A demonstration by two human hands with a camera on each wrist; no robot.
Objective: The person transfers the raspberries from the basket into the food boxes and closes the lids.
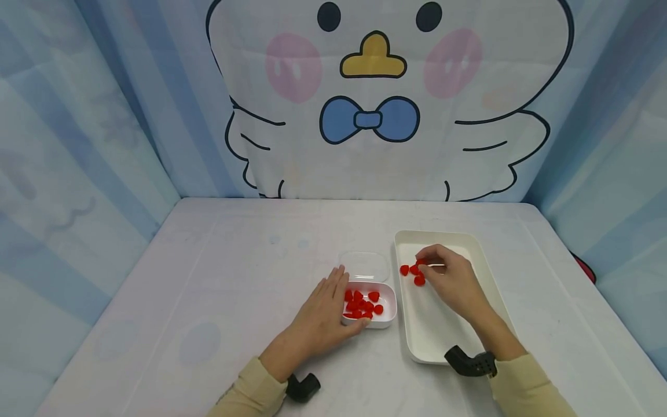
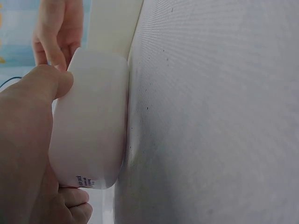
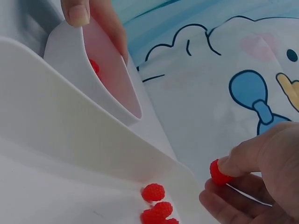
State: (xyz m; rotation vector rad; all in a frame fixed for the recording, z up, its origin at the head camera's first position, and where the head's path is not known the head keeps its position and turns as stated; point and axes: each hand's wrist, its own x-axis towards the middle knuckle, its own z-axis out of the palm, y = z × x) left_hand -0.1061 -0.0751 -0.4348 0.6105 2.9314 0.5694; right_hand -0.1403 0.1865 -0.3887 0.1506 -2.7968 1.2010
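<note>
Gripping the white box (image 1: 384, 324) at its left end is the left hand (image 1: 323, 315), red berries (image 1: 358, 306) inside. Just beside, the tray (image 1: 435, 330) has loose berries (image 1: 405, 270) near its left wall, wide floor nearer; the right hand (image 1: 458, 284) pinches one berry (image 3: 218, 173).

Berries (image 1: 369, 307) in a box (image 1: 383, 325), left of a tray (image 1: 432, 333) with more berries (image 1: 419, 281)

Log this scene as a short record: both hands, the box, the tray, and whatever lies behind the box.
Left hand: holds the white box
Right hand: pinches one red raspberry
Box contents: several red raspberries
White tray: right of the box; loose raspberries near its far left corner
Behind box: clear plastic lid-like piece
</note>
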